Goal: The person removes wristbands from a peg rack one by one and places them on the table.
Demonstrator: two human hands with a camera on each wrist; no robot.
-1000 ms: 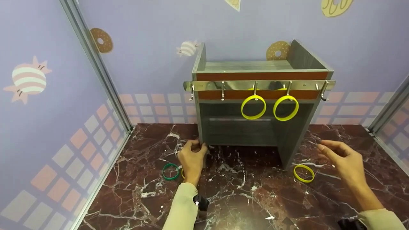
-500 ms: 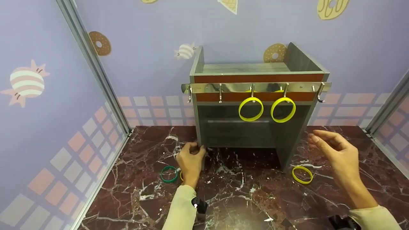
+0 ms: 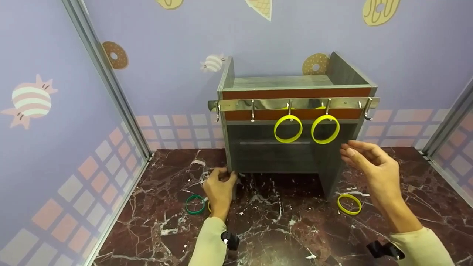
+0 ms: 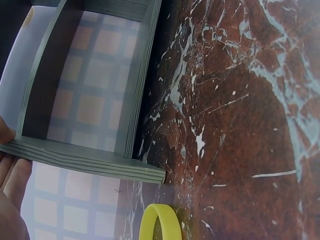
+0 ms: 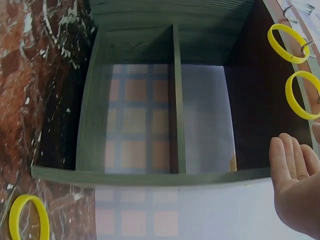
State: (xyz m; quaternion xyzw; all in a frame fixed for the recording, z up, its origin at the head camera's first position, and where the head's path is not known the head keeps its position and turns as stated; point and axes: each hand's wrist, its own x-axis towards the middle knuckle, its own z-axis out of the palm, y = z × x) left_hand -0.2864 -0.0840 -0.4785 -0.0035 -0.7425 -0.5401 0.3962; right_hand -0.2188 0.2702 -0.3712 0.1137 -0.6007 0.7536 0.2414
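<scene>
My left hand point(image 3: 220, 192) pinches the lower left side panel of a grey wooden shelf point(image 3: 277, 159). In the left wrist view, thumb and fingers lie on opposite faces of that panel. Two yellow wristbands, one left point(image 3: 275, 131) and one right point(image 3: 325, 142), hang from hooks on the metal hook rail point(image 3: 271, 104) across the shelf's front. My right hand point(image 3: 377, 170) is raised beside the shelf's right side, just below and right of the right wristband. Its fingers are extended and loosely bent, and nothing shows in them.
On the marbled tabletop point(image 3: 266, 229), a yellow wristband point(image 3: 349, 213) lies right of the shelf. A green wristband point(image 3: 195, 213) lies at the left, with another yellow wristband point(image 3: 209, 207) mostly hidden behind my left hand. Patterned walls point(image 3: 166, 74) stand behind and at both sides.
My right hand has moved left and up, closer to the hanging wristbands. My left hand keeps its hold on the shelf panel. The head view has tilted slightly.
</scene>
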